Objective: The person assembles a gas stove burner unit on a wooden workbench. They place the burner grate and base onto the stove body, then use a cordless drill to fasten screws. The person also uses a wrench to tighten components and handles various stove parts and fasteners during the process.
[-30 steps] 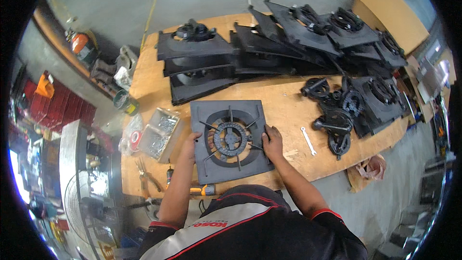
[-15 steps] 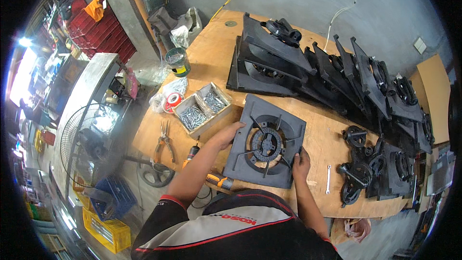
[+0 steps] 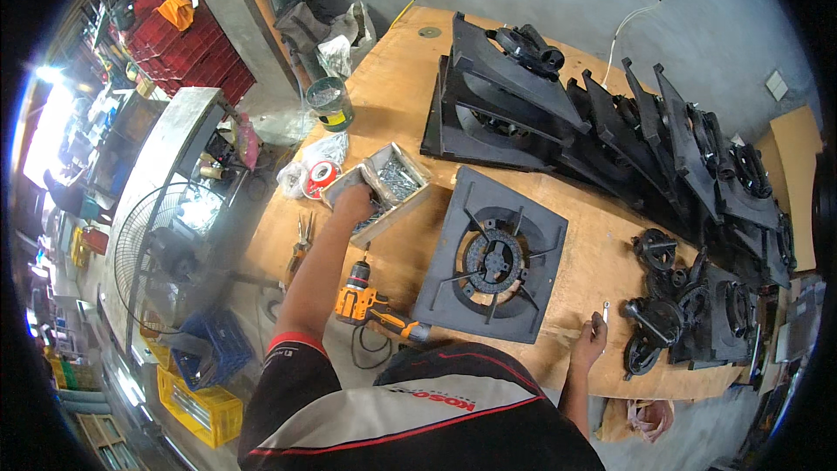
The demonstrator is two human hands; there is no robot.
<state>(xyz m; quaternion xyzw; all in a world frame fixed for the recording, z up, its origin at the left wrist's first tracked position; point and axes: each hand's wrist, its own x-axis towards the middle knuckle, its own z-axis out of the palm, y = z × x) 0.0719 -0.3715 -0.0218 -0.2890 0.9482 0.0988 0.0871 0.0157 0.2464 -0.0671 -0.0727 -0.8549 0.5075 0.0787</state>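
A black square stove top [image 3: 554, 244] with a round burner [image 3: 493, 262] and radiating pan supports lies on the wooden table, untouched by either hand. My left hand [image 3: 354, 201] reaches into the near-left compartment of a box [image 3: 392, 215] of metal screws; its fingers are hidden there. To the right of the stove top, my right hand [image 3: 589, 342] is closed at a small wrench [image 3: 607, 306], its fingers around the middle of the tool. An orange cordless drill [image 3: 364, 303] lies on its side between my left forearm and the stove top.
Pliers [image 3: 302, 240] lie left of my forearm. Behind the box are a red-and-white tape roll [image 3: 323, 176] and a dark green tub [image 3: 330, 105]. Stacked black stove tops [image 3: 514, 109] fill the back right; loose black burner parts [image 3: 656, 318] lie at the right. A fan [image 3: 166, 262] stands at the left.
Both hands have let go of the stove top, which lies on the table. My left hand has moved into the screw box, and my right hand has moved right to the wrench.
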